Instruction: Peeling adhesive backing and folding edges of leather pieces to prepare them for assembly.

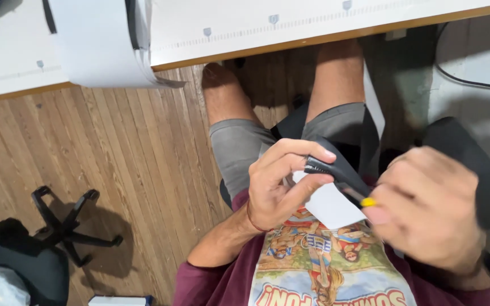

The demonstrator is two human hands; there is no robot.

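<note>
I sit on a chair and look down at my lap. My left hand (282,181) pinches one end of a small black device (336,170) between thumb and fingers, above a white sheet of paper (330,204) that lies against my chest. My right hand (426,209), blurred, grips the device's other end, where a small yellow part (368,202) shows at my fingertips. Both hands meet over my grey shorts (239,150) and maroon printed shirt (324,266).
A white table (290,25) with a wooden edge and ruler marks runs along the top; paper (100,45) hangs over its edge. A black office chair (41,249) stands on the wooden floor at lower left. A black armrest (472,164) is at right, with a cable (472,82) beyond.
</note>
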